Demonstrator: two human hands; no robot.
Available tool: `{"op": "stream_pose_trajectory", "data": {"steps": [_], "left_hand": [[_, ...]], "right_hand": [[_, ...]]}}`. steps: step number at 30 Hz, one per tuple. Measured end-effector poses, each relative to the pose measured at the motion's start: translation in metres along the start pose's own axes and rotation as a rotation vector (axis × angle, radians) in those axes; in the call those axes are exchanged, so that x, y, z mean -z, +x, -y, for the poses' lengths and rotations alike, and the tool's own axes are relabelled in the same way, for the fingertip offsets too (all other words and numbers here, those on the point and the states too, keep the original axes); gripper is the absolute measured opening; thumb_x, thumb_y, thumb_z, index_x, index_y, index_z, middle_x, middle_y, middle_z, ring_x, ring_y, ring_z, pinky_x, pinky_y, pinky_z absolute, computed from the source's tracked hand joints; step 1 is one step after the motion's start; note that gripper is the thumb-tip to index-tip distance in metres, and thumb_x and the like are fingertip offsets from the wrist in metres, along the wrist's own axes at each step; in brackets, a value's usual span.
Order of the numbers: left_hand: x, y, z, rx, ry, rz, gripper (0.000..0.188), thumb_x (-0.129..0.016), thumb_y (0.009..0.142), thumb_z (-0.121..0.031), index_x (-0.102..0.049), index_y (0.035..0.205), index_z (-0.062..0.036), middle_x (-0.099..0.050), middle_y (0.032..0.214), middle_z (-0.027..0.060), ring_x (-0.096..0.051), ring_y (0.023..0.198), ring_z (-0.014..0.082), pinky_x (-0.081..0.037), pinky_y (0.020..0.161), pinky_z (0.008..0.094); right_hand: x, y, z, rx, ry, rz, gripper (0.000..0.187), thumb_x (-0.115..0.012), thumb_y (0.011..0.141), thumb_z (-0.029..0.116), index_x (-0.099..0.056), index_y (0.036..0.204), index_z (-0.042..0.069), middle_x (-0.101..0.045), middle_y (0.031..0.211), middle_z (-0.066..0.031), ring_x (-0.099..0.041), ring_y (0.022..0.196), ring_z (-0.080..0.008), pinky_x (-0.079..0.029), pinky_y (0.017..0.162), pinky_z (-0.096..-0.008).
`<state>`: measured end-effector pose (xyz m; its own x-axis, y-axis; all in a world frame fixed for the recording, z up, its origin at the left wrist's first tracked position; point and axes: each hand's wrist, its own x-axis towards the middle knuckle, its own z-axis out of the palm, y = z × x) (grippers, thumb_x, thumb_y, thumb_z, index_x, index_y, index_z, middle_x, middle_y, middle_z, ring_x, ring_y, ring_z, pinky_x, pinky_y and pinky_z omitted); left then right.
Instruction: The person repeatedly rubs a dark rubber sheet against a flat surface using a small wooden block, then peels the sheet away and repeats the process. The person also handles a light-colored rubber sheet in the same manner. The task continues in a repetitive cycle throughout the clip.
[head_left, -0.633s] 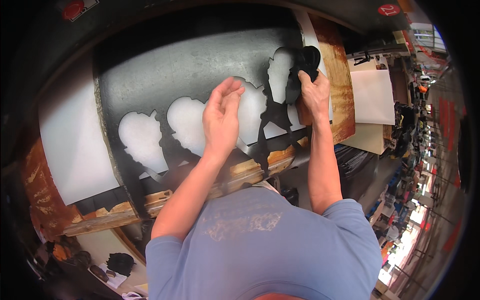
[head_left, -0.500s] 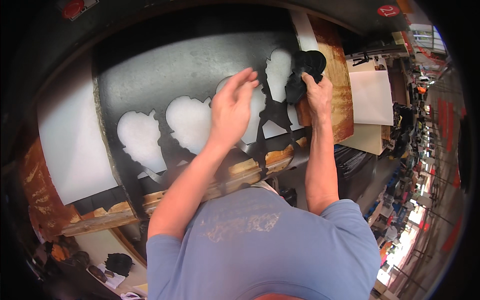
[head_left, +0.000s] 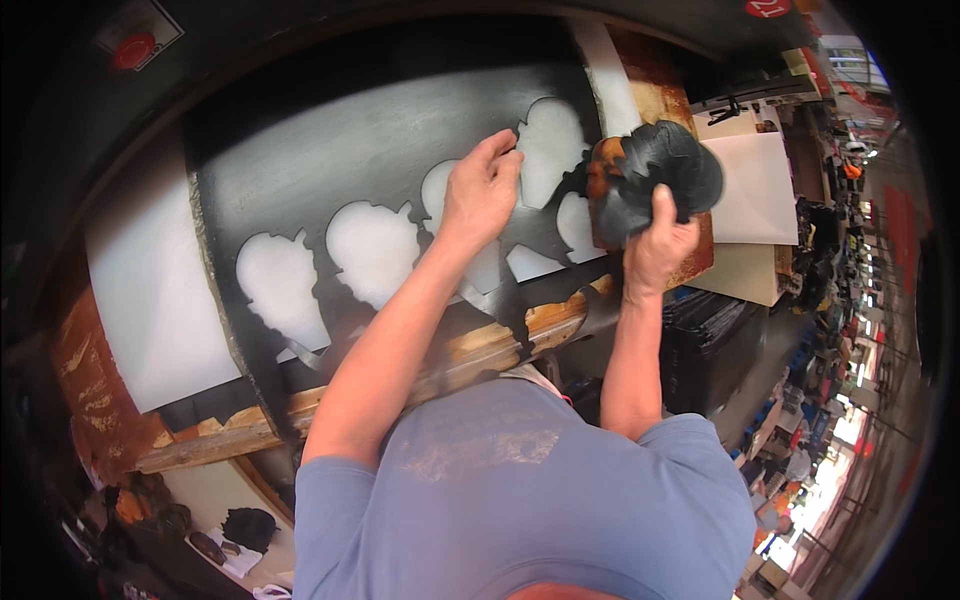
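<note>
A black sheet (head_left: 370, 125) lies on the work table, with several rounded cut-outs showing white below. Over its near part hovers my left hand (head_left: 483, 190); the fingers are extended close together, and I see nothing in them. My right hand (head_left: 660, 248) grips a bunch of black cut pieces (head_left: 665, 170) with jagged edges, the thumb on top. They are held over the table's right end, beside the sheet. An orange-brown object (head_left: 606, 165) shows at the bunch's left edge; its kind is unclear.
A worn wooden edge (head_left: 480, 345) runs along the table's near side. White boards (head_left: 150, 280) lie at the left. At the right stand a white panel (head_left: 745, 190) and a dark stack (head_left: 700, 320). A dark machine beam (head_left: 300, 45) spans the far side.
My right hand has moved right and nearer to me with the black pieces, which now fan out more. More of the right-hand cut-outs shows. My left hand has shifted slightly right.
</note>
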<state>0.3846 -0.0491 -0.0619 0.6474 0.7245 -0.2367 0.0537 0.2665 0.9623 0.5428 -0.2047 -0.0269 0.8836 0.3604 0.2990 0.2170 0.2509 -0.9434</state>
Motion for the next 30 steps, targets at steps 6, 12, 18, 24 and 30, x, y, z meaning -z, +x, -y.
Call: {"op": "stream_pose_trajectory", "data": {"steps": [6, 12, 18, 24, 30], "left_hand": [[-0.006, -0.030, -0.018, -0.048, -0.103, 0.048, 0.086, -0.076, 0.100, -0.036, -0.034, 0.165, 0.0036, -0.049, 0.163, 0.0243, -0.053, 0.147, 0.0329, -0.046, 0.119, 0.0426], [-0.001, -0.094, -0.024, -0.216, -0.250, 0.059, 0.088, -0.078, 0.100, -0.036, -0.033, 0.162, 0.0059, -0.049, 0.158, 0.0226, -0.048, 0.147, 0.0318, -0.042, 0.121, 0.0449], [0.067, -0.117, -0.023, 0.031, -0.859, -0.263, 0.033, -0.060, 0.111, -0.022, -0.065, 0.135, 0.0007, -0.072, 0.128, 0.0138, -0.072, 0.115, 0.0244, -0.061, 0.097, 0.0386], [0.086, -0.134, -0.017, 0.123, -0.796, -0.108, 0.041, -0.066, 0.109, -0.024, -0.062, 0.141, -0.0004, -0.070, 0.132, 0.0096, -0.069, 0.118, 0.0207, -0.058, 0.101, 0.0367], [0.082, -0.145, -0.013, 0.112, -0.536, -0.147, 0.043, -0.072, 0.105, -0.022, -0.062, 0.141, -0.0006, -0.070, 0.129, 0.0073, -0.068, 0.114, 0.0157, -0.056, 0.099, 0.0327]], "right_hand": [[-0.020, 0.008, 0.055, 0.100, -0.212, 0.099, 0.025, -0.064, 0.106, 0.008, -0.069, 0.126, -0.006, -0.077, 0.113, -0.0112, -0.073, 0.094, -0.0179, -0.059, 0.083, -0.0316], [-0.091, -0.056, 0.046, 0.640, -0.754, 0.749, 0.058, -0.070, 0.082, 0.004, -0.063, 0.138, -0.009, -0.065, 0.114, -0.0216, -0.065, 0.100, -0.0389, -0.057, 0.086, -0.0466], [-0.107, -0.072, 0.051, 0.427, -0.306, 0.944, 0.056, -0.080, 0.092, 0.016, -0.063, 0.140, -0.007, -0.067, 0.129, -0.0221, -0.065, 0.121, -0.0326, -0.055, 0.101, -0.0419], [-0.136, -0.076, 0.023, -0.497, 0.015, 0.793, 0.062, -0.038, 0.118, 0.040, -0.047, 0.157, -0.009, -0.062, 0.148, -0.0187, -0.059, 0.131, -0.0219, -0.047, 0.113, -0.0353], [-0.137, -0.090, 0.007, -0.423, 0.066, 0.892, 0.052, -0.051, 0.116, 0.037, -0.063, 0.145, -0.004, -0.069, 0.132, -0.0081, -0.058, 0.124, -0.0150, -0.042, 0.112, -0.0300]]}}
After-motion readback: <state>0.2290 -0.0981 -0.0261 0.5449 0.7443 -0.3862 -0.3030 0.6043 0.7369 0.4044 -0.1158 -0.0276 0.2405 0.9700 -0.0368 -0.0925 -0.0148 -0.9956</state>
